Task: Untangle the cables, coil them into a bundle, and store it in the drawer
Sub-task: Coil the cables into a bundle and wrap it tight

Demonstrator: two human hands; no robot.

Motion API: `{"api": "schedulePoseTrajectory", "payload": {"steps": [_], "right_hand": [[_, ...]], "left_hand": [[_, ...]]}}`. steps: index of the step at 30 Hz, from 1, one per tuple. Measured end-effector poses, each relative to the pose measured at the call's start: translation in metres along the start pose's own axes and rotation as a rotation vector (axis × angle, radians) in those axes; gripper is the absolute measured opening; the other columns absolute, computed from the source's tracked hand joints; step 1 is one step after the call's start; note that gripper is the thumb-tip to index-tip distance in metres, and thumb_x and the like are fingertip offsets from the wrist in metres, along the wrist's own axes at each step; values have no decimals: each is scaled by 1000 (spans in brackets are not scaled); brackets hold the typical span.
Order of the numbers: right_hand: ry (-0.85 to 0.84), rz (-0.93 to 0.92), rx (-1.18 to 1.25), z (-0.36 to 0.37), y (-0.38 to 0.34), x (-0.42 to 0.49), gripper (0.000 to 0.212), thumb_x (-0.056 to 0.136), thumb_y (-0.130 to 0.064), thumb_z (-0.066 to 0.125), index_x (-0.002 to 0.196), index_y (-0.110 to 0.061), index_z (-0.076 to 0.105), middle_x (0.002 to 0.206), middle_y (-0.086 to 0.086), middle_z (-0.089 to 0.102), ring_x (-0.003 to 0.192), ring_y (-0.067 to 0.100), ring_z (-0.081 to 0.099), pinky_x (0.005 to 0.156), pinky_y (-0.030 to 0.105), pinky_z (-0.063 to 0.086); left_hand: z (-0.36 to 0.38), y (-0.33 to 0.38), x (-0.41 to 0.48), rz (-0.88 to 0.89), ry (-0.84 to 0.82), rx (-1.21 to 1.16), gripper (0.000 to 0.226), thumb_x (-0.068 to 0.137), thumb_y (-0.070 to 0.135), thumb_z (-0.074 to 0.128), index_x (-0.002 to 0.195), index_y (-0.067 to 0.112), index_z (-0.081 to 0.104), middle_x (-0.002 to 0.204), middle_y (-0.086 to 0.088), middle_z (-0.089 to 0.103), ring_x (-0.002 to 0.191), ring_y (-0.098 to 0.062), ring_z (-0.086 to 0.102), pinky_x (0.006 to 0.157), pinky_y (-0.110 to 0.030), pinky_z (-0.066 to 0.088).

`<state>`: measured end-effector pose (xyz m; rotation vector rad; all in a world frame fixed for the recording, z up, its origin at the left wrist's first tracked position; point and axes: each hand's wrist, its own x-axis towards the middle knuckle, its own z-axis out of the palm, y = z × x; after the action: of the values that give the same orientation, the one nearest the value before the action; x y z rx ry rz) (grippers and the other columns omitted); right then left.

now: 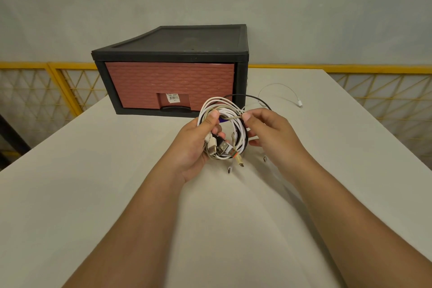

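Note:
A coil of white, beige and black cables [228, 110] hangs above the table in front of me, with several USB plugs dangling at its lower edge. My left hand [198, 145] grips the coil's left side, thumb over the loops. My right hand [268, 131] pinches a beige strand at the coil's top right. A thin white cable end [284, 91] trails away over the table to the right. The storage box [168, 47] stands behind, its reddish brick-patterned drawer [170, 84] closed.
The white table [93, 170] carries the box at its far middle. Yellow mesh railings [374, 91] run behind the table on both sides, with a plain grey wall beyond.

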<state>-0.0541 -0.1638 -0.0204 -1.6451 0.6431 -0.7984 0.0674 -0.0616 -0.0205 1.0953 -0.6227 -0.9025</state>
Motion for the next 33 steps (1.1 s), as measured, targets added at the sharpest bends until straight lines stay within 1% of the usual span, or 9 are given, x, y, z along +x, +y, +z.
{"api": "schedulePoseTrajectory", "payload": {"steps": [5, 9, 14, 17, 19, 23, 27, 30, 33], "right_hand": [[26, -28, -15, 0, 0, 0, 10, 94, -28, 59, 93, -23, 67, 99, 0, 68, 89, 16, 62, 78, 32, 52], [42, -88, -42, 0, 0, 0, 9, 93, -26, 59, 88, -29, 66, 93, -9, 67, 90, 12, 63, 85, 34, 52], [-5, -152, -82, 1, 2, 0, 8, 93, -29, 60, 97, -31, 67, 98, -10, 68, 89, 8, 62, 85, 29, 52], [-58, -185, -104, 1, 3, -1, 11, 92, -31, 62, 103, -33, 66, 100, -13, 69, 92, 5, 63, 82, 19, 49], [-82, -206, -128, 2, 4, -2, 18, 93, -32, 62, 109, -29, 67, 102, -14, 69, 96, 1, 63, 84, 15, 47], [-141, -204, -87, 2, 3, -2, 20, 95, -26, 59, 113, -25, 67, 101, -14, 70, 98, 0, 63, 89, 19, 47], [-199, -191, -87, 1, 4, -1, 24, 96, -20, 56, 119, -20, 64, 110, -5, 68, 105, 12, 62, 94, 24, 48], [-235, -166, -55, 0, 3, -1, 24, 97, -17, 56, 119, -19, 64, 110, -2, 68, 105, 18, 63, 95, 30, 50], [-251, -139, -27, 0, 3, -2, 25, 97, -16, 55, 120, -19, 64, 112, -1, 68, 104, 20, 64, 95, 33, 52]], "left_hand": [[0, -1, 1, 5, -1, 10, 22, 98, 29, 54, 81, 17, 58, 66, 3, 46, 63, -10, 55, 60, -27, 55], [-2, -1, 1, 3, -5, 47, 24, 98, 30, 55, 77, 19, 59, 67, 2, 48, 62, -10, 56, 58, -28, 55], [-1, -1, 0, -9, -38, 84, 18, 97, 30, 55, 84, 19, 59, 68, 5, 50, 63, -8, 57, 60, -28, 52], [1, -1, -2, -32, -86, 109, 16, 97, 30, 54, 88, 18, 60, 69, 5, 53, 61, -8, 58, 60, -26, 52], [2, -1, -4, -50, -116, 131, 17, 98, 28, 52, 89, 16, 60, 68, 5, 56, 61, -8, 60, 58, -26, 52], [4, -2, -6, -63, -150, 161, 19, 99, 27, 52, 86, 14, 58, 65, 4, 56, 60, -9, 60, 56, -26, 53], [3, -2, -6, -82, -161, 159, 22, 97, 28, 53, 80, 14, 54, 60, 6, 51, 59, -9, 58, 58, -29, 53], [3, -2, -6, -103, -157, 123, 21, 88, 36, 57, 86, 15, 58, 57, 7, 46, 59, -8, 56, 60, -28, 51], [3, -1, -5, -137, -150, 88, 35, 84, 48, 54, 89, 13, 59, 57, 6, 43, 58, -9, 54, 58, -26, 49]]}}
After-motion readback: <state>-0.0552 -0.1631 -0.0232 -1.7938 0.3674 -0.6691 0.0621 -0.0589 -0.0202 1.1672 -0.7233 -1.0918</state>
